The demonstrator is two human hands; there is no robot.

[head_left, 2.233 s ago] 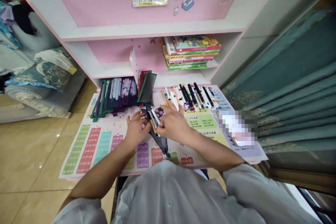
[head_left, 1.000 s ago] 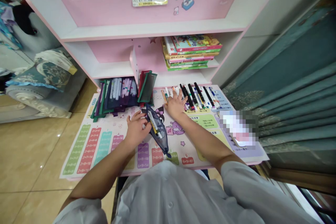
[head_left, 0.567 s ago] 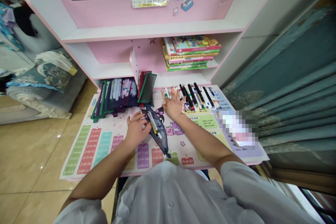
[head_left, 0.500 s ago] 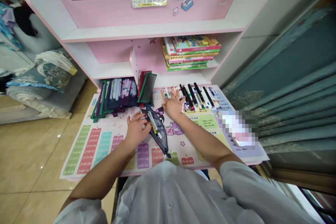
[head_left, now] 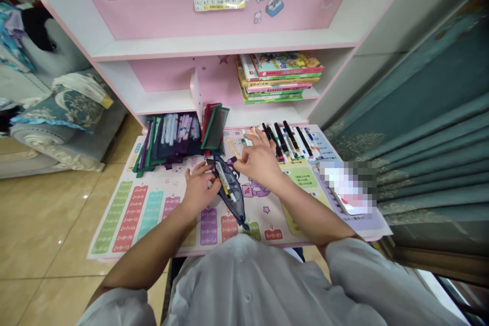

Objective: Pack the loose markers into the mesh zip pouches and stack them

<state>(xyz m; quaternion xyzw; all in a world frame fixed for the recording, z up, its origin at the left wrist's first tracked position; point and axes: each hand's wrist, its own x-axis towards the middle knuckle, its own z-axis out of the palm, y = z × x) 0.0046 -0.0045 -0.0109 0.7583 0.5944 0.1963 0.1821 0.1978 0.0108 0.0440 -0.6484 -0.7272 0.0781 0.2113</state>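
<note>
A dark mesh pencil pouch (head_left: 232, 194) lies open on the printed desk mat (head_left: 153, 204), with a few pens inside. My left hand (head_left: 199, 187) grips the pouch's left edge, fingers curled. My right hand (head_left: 260, 159) hovers just right of the pouch mouth and pinches an orange pen (head_left: 233, 148), which sticks out to the upper left. Behind the right hand lies a row of loose pens and markers (head_left: 288, 140).
Filled mesh pouches (head_left: 173, 136) are stacked at the back left of the desk, under the pink shelf unit (head_left: 214, 43). Books (head_left: 278, 76) are piled on the lower shelf. A blurred item (head_left: 346, 186) sits at the right edge. Curtains (head_left: 431, 127) hang on the right.
My right hand went from the pouch to the row of pens, closed on an orange one, and has come back toward the pouch. The left hand stayed on the pouch.
</note>
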